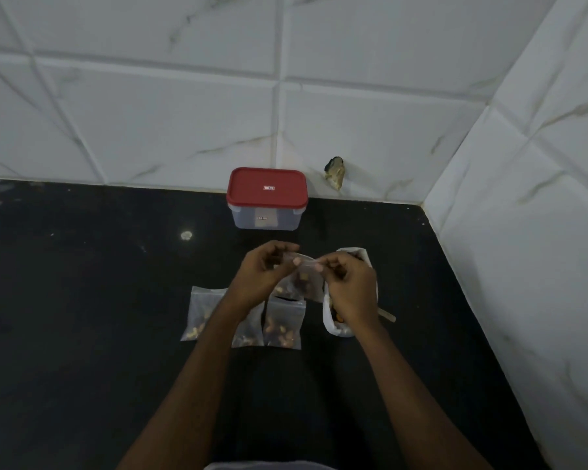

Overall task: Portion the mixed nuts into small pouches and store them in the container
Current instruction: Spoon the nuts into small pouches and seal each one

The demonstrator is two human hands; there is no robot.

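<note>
My left hand (258, 276) and my right hand (350, 286) both pinch the top edge of a small clear pouch (306, 283) with nuts in its bottom, held above the black counter. Three filled pouches lie flat below my hands: one at the left (199, 313), one partly under my left forearm (250, 330), one in the middle (283, 325). A white bag of mixed nuts (333, 325) sits under my right hand, mostly hidden. A clear container (267, 217) with a red lid (267, 186), closed, stands against the back wall.
The black countertop (99, 300) ends at white marble-patterned tiled walls behind (184, 113) and to the right (523, 232). A damaged spot (335, 171) marks the back wall near the container. A thin pale stick-like object (387, 314) pokes out from under my right wrist.
</note>
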